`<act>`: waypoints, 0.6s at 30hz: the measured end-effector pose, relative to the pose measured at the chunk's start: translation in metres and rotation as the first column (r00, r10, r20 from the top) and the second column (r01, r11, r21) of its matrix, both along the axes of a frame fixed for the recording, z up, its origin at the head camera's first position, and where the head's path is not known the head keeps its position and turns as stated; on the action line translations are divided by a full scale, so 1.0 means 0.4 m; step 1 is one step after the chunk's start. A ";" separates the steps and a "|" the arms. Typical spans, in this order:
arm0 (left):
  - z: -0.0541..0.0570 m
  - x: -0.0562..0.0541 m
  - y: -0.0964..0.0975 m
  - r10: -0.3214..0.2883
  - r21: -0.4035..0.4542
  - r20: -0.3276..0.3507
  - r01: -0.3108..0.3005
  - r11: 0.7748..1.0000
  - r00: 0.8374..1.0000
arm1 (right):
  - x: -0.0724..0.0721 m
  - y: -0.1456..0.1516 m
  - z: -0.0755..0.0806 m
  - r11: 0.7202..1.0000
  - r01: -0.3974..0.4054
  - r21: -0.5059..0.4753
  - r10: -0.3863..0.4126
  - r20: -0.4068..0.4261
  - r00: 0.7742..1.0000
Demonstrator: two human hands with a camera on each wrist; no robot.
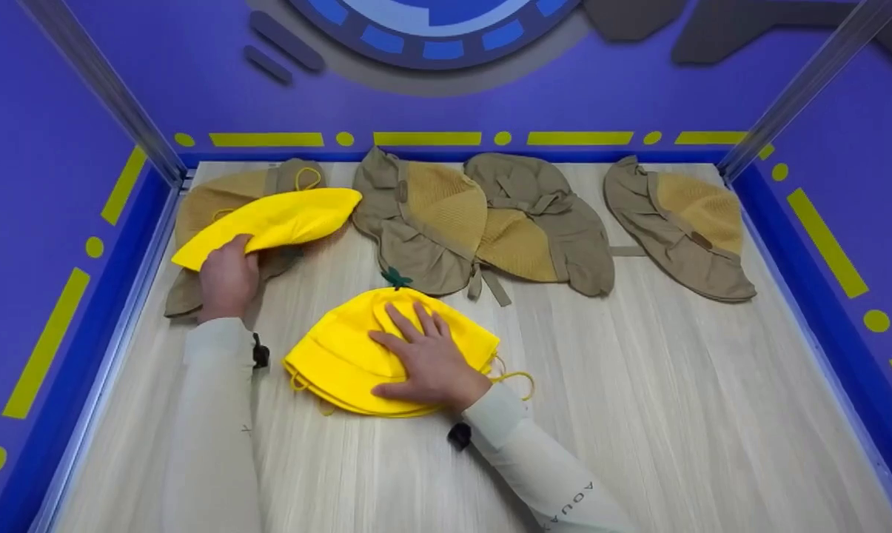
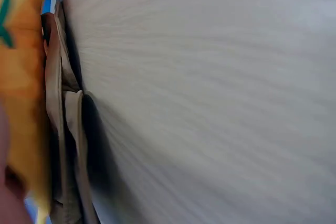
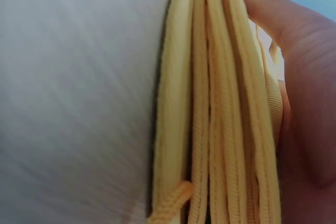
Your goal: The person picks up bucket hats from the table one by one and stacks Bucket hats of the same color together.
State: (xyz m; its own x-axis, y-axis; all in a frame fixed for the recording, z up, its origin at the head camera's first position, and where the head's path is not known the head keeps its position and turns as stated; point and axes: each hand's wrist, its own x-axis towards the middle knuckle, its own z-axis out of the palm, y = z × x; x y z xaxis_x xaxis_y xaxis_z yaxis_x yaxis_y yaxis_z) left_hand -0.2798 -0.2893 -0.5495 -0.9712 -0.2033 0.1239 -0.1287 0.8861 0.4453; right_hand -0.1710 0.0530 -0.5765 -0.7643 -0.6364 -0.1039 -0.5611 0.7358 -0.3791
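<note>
In the head view my left hand [image 1: 229,277] grips the edge of a yellow bucket hat [image 1: 290,215], thumb on the near side. That hat is tilted, above a brown-and-tan hat [image 1: 227,194] at the far left. My right hand [image 1: 431,363] lies with spread fingers on yellow bucket hats [image 1: 334,344] at the front middle, with a green leaf [image 1: 396,277] at the top. Several layered brim edges [image 3: 226,98] show in the right wrist view. The left wrist view catches the held hat [image 2: 23,77] beside brown cloth, with fingers mostly out of sight.
Along the back wall lie more brown-and-tan hats: two overlapping in the middle, one [image 1: 438,200] against another [image 1: 549,237], and one [image 1: 690,222] at the right. A yellow cord [image 1: 520,381] trails from the stack. Blue-purple panels [image 1: 446,111] border the wood-grain table [image 1: 660,414].
</note>
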 end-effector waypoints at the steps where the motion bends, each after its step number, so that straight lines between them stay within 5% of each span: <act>1: 0.006 0.001 0.002 0.011 -0.020 -0.054 -0.012 1.000 0.998 | 0.001 0.000 -0.001 1.000 0.001 -0.003 -0.001 -0.001 1.000; 7: 0.063 0.006 0.021 0.033 -0.133 -0.337 -0.082 0.988 0.941 | 0.009 0.000 -0.003 1.000 0.011 -0.006 -0.011 -0.016 1.000; 14: 0.147 0.008 0.069 0.001 -0.192 -0.385 -0.081 0.978 0.923 | 0.004 0.000 0.002 1.000 0.009 -0.002 -0.009 -0.005 1.000; 18: 0.188 0.010 0.103 -0.063 -0.199 -0.445 -0.030 0.979 0.893 | 0.000 0.000 0.005 1.000 0.007 -0.009 -0.007 0.009 1.000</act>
